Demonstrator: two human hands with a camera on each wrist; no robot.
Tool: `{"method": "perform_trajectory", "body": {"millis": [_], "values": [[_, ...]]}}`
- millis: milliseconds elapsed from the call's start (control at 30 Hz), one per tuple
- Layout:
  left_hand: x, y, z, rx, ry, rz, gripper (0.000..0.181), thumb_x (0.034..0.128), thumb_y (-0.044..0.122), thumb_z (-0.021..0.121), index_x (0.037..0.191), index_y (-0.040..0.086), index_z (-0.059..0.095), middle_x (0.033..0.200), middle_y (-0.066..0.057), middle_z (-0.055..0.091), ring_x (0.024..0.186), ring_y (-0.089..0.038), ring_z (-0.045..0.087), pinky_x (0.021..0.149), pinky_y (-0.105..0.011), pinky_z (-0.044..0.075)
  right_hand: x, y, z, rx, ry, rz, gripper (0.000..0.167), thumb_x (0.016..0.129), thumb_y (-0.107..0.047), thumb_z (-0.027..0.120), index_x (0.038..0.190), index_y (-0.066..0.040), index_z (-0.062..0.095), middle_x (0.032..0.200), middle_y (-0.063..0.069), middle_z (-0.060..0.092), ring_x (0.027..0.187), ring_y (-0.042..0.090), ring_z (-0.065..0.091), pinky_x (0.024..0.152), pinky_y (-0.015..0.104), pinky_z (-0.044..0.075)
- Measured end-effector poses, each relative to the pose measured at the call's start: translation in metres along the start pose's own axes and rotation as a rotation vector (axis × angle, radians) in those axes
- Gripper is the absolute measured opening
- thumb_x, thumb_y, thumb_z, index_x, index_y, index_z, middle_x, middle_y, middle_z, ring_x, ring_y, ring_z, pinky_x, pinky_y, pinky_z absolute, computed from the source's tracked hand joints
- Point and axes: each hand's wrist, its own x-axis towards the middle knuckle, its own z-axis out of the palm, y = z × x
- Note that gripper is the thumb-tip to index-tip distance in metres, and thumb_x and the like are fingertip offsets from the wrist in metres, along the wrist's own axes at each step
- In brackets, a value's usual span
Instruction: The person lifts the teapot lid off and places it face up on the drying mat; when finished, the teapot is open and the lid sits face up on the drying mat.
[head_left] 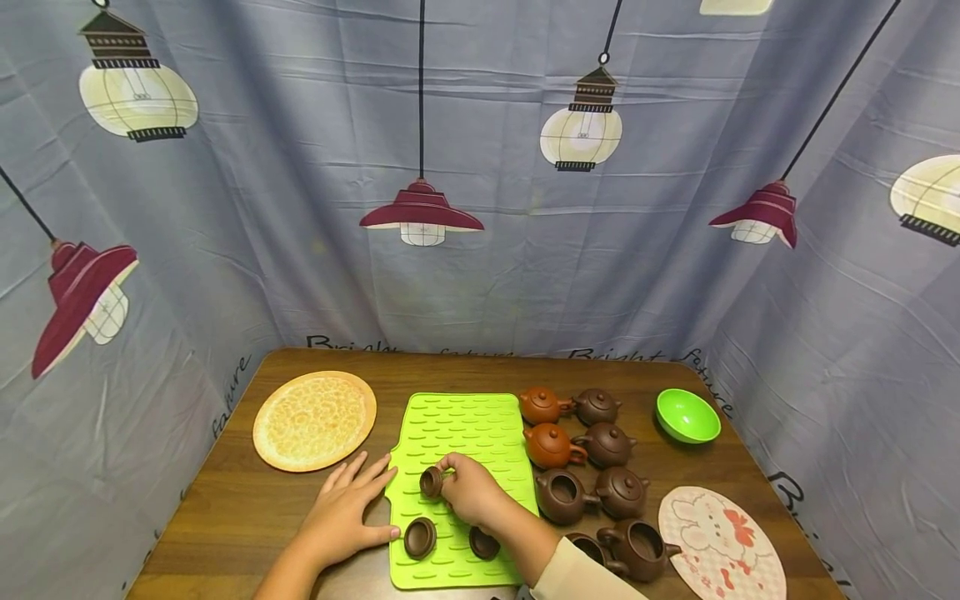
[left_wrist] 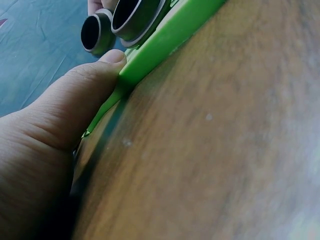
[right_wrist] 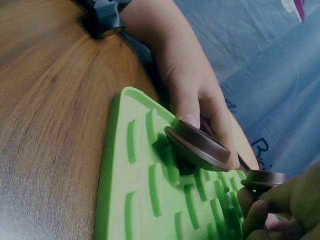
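On the green mat (head_left: 465, 425), my right hand (head_left: 480, 497) pinches a small dark brown lid (head_left: 431, 482), its hollow side turned to the left. My left hand (head_left: 335, 517) lies with spread fingers at the mat's left edge; in the left wrist view its thumb (left_wrist: 85, 95) rests against the green rim. A second brown lid (head_left: 420, 538) sits hollow side up beside that thumb. Another brown lid (head_left: 483, 543) is partly hidden under my right forearm. In the right wrist view, the right fingers (right_wrist: 270, 205) hold the small lid (right_wrist: 263, 179) at the lower right.
Several brown and orange teapots (head_left: 622, 492) stand in rows right of the mat, two at least without lids. A green bowl (head_left: 687, 416) and a rabbit-patterned round mat (head_left: 722, 542) are at the right. A round pizza-like mat (head_left: 315, 421) lies at the left.
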Motion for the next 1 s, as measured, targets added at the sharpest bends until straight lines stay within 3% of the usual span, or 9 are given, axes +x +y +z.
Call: {"method": "perform_trajectory", "body": {"millis": [67,300,600,1000], "values": [[-0.0003,0.0002,-0.0003,0.0,0.003,0.0,0.106,0.0736,0.091,0.063,0.157,0.026,0.051,0.17,0.006,0.035,0.161,-0.037,0.019,0.126,-0.066,0.01,0.0012,0.0001,0.0028,-0.023,-0.001,0.005,0.019,0.104,0.0,0.054,0.102,-0.015,0.065,0.063,0.002,0.053,0.048,0.011,0.037,0.043,0.023,0.03],[-0.001,0.0003,-0.0008,0.007,-0.001,-0.003,0.107,0.0733,0.092,0.062,0.158,0.027,0.05,0.171,0.007,0.034,0.161,-0.036,0.018,0.126,-0.066,0.01,0.0038,-0.0004,0.0074,-0.088,-0.027,0.004,0.013,0.101,-0.001,0.061,0.097,-0.012,0.066,0.074,0.003,0.069,0.052,0.012,0.041,0.048,0.023,0.034],[-0.0013,0.0024,-0.0018,0.015,-0.001,-0.002,0.107,0.0735,0.092,0.062,0.157,0.027,0.051,0.171,0.007,0.034,0.161,-0.036,0.019,0.127,-0.065,0.01,0.0028,-0.0033,0.008,-0.154,-0.038,0.022,0.008,0.1,-0.007,0.068,0.093,-0.011,0.07,0.075,0.002,0.059,0.063,0.015,0.05,0.054,0.025,0.041],[-0.0006,0.0028,-0.0014,0.016,0.003,-0.002,0.106,0.0743,0.092,0.061,0.157,0.027,0.051,0.17,0.007,0.035,0.161,-0.036,0.019,0.127,-0.065,0.011,0.0029,-0.0006,0.0077,-0.198,-0.008,0.009,0.013,0.1,-0.009,0.068,0.088,-0.013,0.068,0.072,0.0,0.057,0.059,0.014,0.049,0.051,0.026,0.039]]}}
